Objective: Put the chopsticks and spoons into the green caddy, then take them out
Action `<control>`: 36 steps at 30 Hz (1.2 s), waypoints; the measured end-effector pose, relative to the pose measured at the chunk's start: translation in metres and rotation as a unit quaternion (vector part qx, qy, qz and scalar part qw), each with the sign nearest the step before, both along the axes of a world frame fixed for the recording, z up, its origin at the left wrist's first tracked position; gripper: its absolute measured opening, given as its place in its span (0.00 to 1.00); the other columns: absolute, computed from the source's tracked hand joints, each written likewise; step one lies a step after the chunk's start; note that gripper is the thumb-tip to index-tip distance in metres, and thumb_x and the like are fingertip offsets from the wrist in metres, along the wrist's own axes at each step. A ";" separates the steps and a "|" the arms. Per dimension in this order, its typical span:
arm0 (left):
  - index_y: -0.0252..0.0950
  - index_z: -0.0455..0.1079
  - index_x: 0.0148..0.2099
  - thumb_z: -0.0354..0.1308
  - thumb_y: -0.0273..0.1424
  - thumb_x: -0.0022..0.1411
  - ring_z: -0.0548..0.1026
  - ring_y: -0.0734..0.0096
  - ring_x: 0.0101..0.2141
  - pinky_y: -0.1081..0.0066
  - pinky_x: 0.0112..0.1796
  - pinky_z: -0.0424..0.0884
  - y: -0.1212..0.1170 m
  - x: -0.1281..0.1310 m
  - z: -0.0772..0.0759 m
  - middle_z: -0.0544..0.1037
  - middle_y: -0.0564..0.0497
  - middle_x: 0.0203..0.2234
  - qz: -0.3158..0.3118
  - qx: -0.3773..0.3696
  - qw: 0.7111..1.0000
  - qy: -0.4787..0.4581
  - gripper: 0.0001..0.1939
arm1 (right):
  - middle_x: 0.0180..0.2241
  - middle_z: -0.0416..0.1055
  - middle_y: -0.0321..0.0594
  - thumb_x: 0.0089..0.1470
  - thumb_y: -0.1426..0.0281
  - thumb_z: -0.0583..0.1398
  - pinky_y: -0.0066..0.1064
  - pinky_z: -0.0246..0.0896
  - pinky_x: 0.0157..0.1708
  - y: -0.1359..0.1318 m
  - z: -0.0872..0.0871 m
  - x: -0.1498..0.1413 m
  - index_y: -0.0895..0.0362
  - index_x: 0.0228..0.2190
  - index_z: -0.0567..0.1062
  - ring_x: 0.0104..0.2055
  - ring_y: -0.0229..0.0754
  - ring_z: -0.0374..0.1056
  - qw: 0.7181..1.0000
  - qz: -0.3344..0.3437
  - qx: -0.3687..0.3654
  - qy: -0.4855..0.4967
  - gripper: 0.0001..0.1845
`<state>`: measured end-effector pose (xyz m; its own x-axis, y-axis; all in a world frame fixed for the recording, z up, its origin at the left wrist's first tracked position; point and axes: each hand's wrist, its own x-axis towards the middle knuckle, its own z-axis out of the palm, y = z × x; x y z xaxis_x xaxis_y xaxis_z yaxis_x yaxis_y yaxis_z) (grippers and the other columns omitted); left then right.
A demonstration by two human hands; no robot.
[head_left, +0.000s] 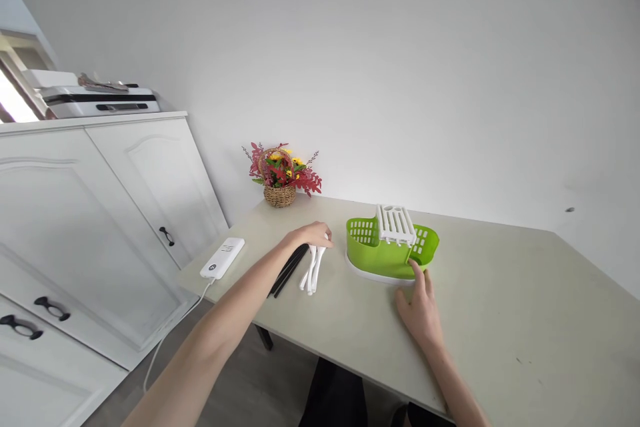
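Several white spoons [314, 271] lie bunched on the table, handles pointing toward me. My left hand [316, 233] reaches over their far ends, fingers curled down around them; the fingertips are partly hidden. Just left of the spoons, black chopsticks [286, 275] lie side by side, their far ends under my left wrist. A green cutlery basket [377, 257] with slotted walls and a white base stands to the right, a white slatted rack [396, 223] across its middle. My right hand [421, 310] rests at the basket's front right, fingertips touching its wall, thumb spread apart.
A wicker basket of red and yellow flowers [280, 195] stands at the table's back left. On the left edge lies a white power bank [223, 258] with a cable [173, 332] hanging down. White cabinets [165, 173] flank the table; a wall runs behind.
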<state>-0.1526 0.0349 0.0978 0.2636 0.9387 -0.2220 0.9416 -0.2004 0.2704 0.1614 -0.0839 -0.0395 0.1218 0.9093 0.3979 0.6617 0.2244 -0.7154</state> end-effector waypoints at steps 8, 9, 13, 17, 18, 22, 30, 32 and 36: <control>0.40 0.83 0.35 0.62 0.39 0.51 0.79 0.61 0.31 0.70 0.32 0.70 -0.003 0.012 -0.008 0.84 0.46 0.30 -0.021 0.005 0.999 0.026 0.13 | 0.70 0.54 0.56 0.59 0.61 0.54 0.44 0.69 0.41 -0.004 0.005 -0.002 0.48 0.70 0.58 0.46 0.52 0.73 1.000 -0.004 -0.021 0.010 0.39; 0.40 0.83 0.35 0.62 0.38 0.51 0.79 0.62 0.30 0.70 0.31 0.69 -0.003 0.013 -0.009 0.83 0.46 0.30 -0.022 0.004 0.999 0.027 0.12 | 0.70 0.53 0.57 0.59 0.61 0.53 0.44 0.69 0.41 -0.004 0.006 -0.002 0.48 0.70 0.58 0.43 0.51 0.73 0.999 -0.004 -0.028 0.013 0.38; 0.40 0.83 0.34 0.62 0.38 0.51 0.79 0.62 0.29 0.70 0.30 0.69 -0.005 0.013 -0.010 0.83 0.46 0.29 -0.020 0.005 0.999 0.029 0.12 | 0.71 0.52 0.57 0.60 0.59 0.53 0.44 0.68 0.40 -0.005 0.009 -0.002 0.48 0.70 0.58 0.34 0.45 0.71 0.999 -0.005 -0.047 0.020 0.37; 0.39 0.83 0.35 0.62 0.38 0.51 0.79 0.62 0.29 0.70 0.30 0.69 -0.004 0.014 -0.010 0.83 0.46 0.29 -0.019 0.006 0.999 0.030 0.12 | 0.71 0.52 0.58 0.61 0.59 0.53 0.45 0.68 0.41 -0.005 0.010 -0.002 0.48 0.70 0.58 0.30 0.42 0.68 0.999 -0.005 -0.045 0.019 0.37; 0.39 0.83 0.35 0.62 0.38 0.52 0.79 0.62 0.29 0.70 0.30 0.69 -0.004 0.014 -0.010 0.83 0.46 0.29 -0.020 0.006 0.999 0.031 0.12 | 0.71 0.52 0.58 0.61 0.59 0.53 0.45 0.68 0.41 -0.005 0.010 -0.003 0.48 0.69 0.58 0.30 0.42 0.69 0.999 -0.004 -0.042 0.019 0.37; 0.39 0.83 0.35 0.62 0.39 0.52 0.78 0.61 0.29 0.69 0.30 0.69 -0.003 0.016 -0.011 0.83 0.44 0.31 -0.016 0.005 0.999 0.036 0.13 | 0.71 0.52 0.58 0.60 0.59 0.53 0.45 0.68 0.41 -0.005 0.010 -0.003 0.48 0.69 0.58 0.30 0.41 0.68 0.999 -0.005 -0.036 0.020 0.37; 0.39 0.83 0.35 0.62 0.40 0.53 0.79 0.61 0.29 0.69 0.29 0.67 -0.002 0.017 -0.018 0.83 0.43 0.31 -0.013 0.008 0.999 0.047 0.13 | 0.69 0.55 0.58 0.59 0.60 0.53 0.44 0.68 0.37 -0.005 0.010 -0.002 0.50 0.69 0.59 0.31 0.43 0.70 1.000 0.000 -0.025 0.017 0.37; 0.40 0.83 0.35 0.62 0.40 0.54 0.79 0.60 0.30 0.69 0.29 0.68 -0.001 0.017 -0.020 0.83 0.44 0.31 -0.014 0.012 0.999 0.049 0.13 | 0.69 0.55 0.58 0.59 0.61 0.53 0.44 0.69 0.37 -0.005 0.009 -0.002 0.50 0.69 0.59 0.32 0.44 0.70 1.000 -0.002 -0.019 0.017 0.38; 0.40 0.83 0.35 0.61 0.40 0.53 0.79 0.61 0.30 0.69 0.29 0.67 0.000 0.017 -0.024 0.83 0.44 0.30 -0.017 0.019 0.998 0.050 0.12 | 0.69 0.54 0.58 0.58 0.62 0.54 0.45 0.69 0.38 -0.005 0.010 -0.002 0.49 0.69 0.59 0.30 0.42 0.68 1.000 -0.001 -0.022 0.021 0.38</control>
<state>-0.1361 0.0353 0.0739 0.2728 0.9380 -0.2140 0.9563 -0.2400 0.1668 0.1594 -0.0894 -0.0297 0.1386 0.9254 0.3527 0.6312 0.1919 -0.7515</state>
